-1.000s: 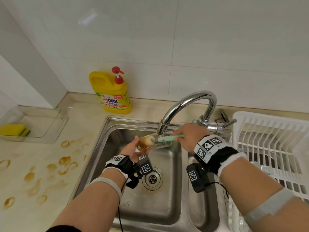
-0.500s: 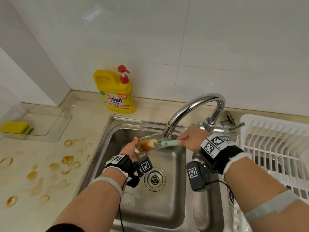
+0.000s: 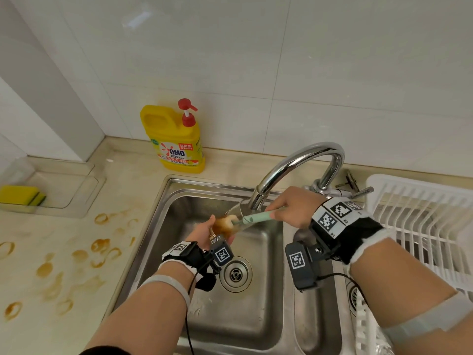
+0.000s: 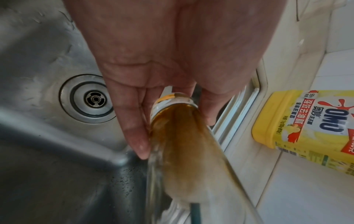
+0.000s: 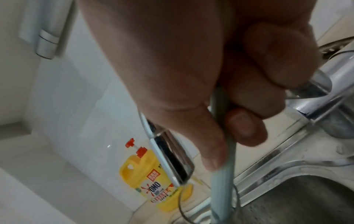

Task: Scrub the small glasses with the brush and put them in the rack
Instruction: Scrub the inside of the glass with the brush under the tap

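My left hand (image 3: 204,233) holds a small clear glass (image 3: 236,217) on its side over the sink basin (image 3: 204,316), its fingers curled round the base. In the left wrist view the glass (image 4: 184,151) is smeared brown inside and the sponge head of the brush fills it. My right hand (image 3: 289,208) grips the pale green brush handle (image 3: 258,217), whose stained head sits inside the glass. The right wrist view shows the fingers wrapped round the handle (image 5: 222,174). The white rack (image 3: 422,221) stands to the right of the sink.
The chrome faucet (image 3: 302,162) arches right above the glass. A yellow detergent bottle (image 3: 176,139) stands behind the sink. Brown ring stains (image 3: 76,254) mark the counter on the left, where a yellow sponge (image 3: 20,196) lies in a clear tray. The drain (image 3: 235,274) is below my hands.
The brush head has gone deeper into the glass. Both hands stay over the basin under the faucet; the camera view has shifted slightly.
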A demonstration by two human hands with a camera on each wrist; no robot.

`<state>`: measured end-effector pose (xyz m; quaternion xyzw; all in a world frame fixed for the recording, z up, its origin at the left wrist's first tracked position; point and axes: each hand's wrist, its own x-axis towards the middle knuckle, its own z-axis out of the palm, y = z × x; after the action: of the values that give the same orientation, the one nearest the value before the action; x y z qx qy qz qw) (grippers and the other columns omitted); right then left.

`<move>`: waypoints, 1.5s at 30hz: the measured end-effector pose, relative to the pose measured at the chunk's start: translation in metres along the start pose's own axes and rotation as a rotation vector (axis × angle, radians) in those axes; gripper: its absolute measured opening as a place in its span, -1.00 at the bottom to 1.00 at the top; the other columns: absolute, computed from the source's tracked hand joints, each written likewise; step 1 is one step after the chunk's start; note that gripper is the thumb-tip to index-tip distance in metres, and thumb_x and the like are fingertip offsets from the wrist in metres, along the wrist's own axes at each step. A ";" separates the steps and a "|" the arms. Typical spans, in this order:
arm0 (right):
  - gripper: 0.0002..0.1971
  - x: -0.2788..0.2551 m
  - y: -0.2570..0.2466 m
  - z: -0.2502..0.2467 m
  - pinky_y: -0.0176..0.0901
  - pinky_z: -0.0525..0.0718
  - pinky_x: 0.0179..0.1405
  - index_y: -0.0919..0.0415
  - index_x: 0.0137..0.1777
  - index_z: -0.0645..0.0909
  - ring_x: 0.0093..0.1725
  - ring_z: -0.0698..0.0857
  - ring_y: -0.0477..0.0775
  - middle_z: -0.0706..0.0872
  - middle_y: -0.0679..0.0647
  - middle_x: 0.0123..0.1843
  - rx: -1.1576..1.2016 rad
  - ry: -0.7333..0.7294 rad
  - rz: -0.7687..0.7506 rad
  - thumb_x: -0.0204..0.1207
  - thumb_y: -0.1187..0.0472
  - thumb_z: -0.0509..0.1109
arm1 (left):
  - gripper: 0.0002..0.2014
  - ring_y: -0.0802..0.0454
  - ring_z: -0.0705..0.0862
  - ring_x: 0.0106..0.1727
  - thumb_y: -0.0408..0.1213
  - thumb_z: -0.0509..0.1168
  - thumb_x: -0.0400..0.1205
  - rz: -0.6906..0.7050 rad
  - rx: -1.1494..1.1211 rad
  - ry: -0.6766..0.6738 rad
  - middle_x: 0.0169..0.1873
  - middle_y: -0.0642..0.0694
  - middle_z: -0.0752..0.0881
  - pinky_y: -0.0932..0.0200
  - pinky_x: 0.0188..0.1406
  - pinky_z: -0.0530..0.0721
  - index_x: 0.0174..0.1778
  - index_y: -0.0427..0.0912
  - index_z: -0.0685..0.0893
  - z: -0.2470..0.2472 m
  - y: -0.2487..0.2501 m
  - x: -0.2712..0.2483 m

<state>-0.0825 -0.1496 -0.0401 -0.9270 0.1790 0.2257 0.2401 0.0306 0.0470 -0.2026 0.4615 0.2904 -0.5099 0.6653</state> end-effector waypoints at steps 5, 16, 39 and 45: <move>-0.74 -0.004 -0.003 -0.005 -0.28 0.53 -0.36 -0.11 0.25 0.77 -0.33 0.58 -0.07 0.64 -0.14 -0.32 -0.132 -0.013 0.073 0.69 0.02 0.29 | -0.59 -0.34 0.70 0.01 0.01 0.23 0.75 -0.013 0.003 -0.027 0.16 -0.50 0.60 -0.17 0.02 0.74 0.33 -0.25 0.45 0.003 -0.001 0.002; -0.70 -0.007 -0.009 -0.001 -0.20 0.53 -0.26 0.03 0.26 0.78 -0.26 0.56 -0.02 0.72 -0.01 -0.19 -0.121 -0.104 0.008 0.71 0.04 0.25 | -0.52 -0.39 0.70 0.08 -0.01 0.27 0.74 0.006 0.049 -0.010 0.27 -0.50 0.58 -0.24 -0.14 0.79 0.46 -0.23 0.39 -0.001 0.005 0.003; -0.72 -0.004 0.006 0.005 -0.15 0.71 -0.20 -0.06 0.20 0.79 -0.18 0.73 0.05 0.79 -0.04 -0.08 0.028 0.032 0.048 0.71 0.08 0.25 | -0.66 -0.41 0.73 0.10 -0.01 0.27 0.74 0.024 0.144 0.019 0.21 -0.51 0.60 -0.26 -0.05 0.74 0.22 -0.19 0.41 0.009 0.016 -0.004; -0.71 -0.004 0.007 0.002 -0.28 0.50 -0.29 -0.07 0.33 0.72 -0.35 0.55 -0.10 0.63 -0.18 -0.35 0.063 -0.089 -0.026 0.72 0.05 0.26 | -0.54 -0.42 0.71 0.20 0.01 0.32 0.71 0.023 0.135 0.022 0.26 -0.50 0.60 -0.28 0.00 0.77 0.40 -0.16 0.40 0.006 0.017 -0.002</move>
<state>-0.0899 -0.1534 -0.0422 -0.9102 0.1633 0.2577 0.2800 0.0458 0.0436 -0.1935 0.5142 0.2576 -0.5154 0.6353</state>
